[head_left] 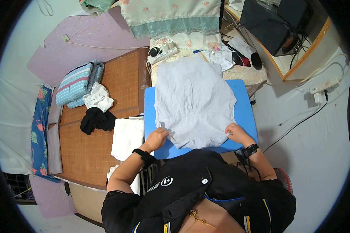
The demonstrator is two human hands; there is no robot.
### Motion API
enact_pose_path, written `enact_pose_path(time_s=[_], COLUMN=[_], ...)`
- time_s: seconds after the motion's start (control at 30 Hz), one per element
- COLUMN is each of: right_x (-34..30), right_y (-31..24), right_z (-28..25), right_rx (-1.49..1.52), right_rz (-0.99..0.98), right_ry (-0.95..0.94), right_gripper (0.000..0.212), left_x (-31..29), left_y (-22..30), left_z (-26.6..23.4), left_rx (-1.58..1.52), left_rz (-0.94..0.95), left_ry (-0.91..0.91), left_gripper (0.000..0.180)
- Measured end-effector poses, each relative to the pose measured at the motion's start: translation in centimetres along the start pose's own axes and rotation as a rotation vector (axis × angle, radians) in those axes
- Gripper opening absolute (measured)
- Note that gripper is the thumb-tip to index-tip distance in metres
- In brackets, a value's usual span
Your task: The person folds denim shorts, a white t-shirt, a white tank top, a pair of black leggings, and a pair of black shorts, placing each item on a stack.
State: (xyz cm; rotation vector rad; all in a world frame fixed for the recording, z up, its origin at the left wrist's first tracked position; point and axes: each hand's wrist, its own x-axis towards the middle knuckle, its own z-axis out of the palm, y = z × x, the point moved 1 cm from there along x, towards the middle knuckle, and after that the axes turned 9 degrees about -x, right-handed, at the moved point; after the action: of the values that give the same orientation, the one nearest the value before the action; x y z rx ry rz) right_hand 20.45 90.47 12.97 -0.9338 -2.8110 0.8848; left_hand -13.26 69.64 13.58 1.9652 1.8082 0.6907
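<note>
A light grey garment (194,97), its surface creased, lies spread over a blue board (245,112) in front of me. Its far end reaches past the board onto the cloth-covered surface behind. My left hand (158,138) pinches the garment's edge near its lower left corner. At the lower right, my right hand (238,134) has its fingers closed on the opposite edge. The near edge between the hands curves toward my body. Each wrist wears a black band.
On the left, a bed with a brown woven mat (122,83) holds a folded striped quilt (74,83), a white cloth (98,97), a black cloth (98,120) and folded white cloths (127,138). A power strip (164,51) and papers lie behind the board. Cables hang at right.
</note>
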Motion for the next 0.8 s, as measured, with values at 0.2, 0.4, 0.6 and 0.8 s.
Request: enact_pose_path(time_s=[0.2,0.4,0.6,0.8], right_x=[-0.4,-0.1,0.9,5.3], right_y=[-0.2,-1.4,-3.2,3.1], right_z=[1.8,1.9,0.6,0.2], right_rx=[-0.144,-0.251,-0.109,0.137], right_rz=[-0.081,-0.166,-0.087,0.25], right_ry=[-0.072,-0.118,-0.579,-0.081], right_gripper=[0.009,0.009,0.01,0.025], left_x=[-0.8,-1.1,-1.3,-0.6], left_y=[0.2,-0.2,-0.1,-3.8], left_z=[0.8,1.4,-0.3,-1.3], left_rx=[0.077,0.083,0.102,-0.328], left_rz=[-0.05,0.03,-0.087,-0.411], left_ry=[-0.078,-0.059,-0.214,0.217], left_gripper=[0.026,0.025,0.027,0.028])
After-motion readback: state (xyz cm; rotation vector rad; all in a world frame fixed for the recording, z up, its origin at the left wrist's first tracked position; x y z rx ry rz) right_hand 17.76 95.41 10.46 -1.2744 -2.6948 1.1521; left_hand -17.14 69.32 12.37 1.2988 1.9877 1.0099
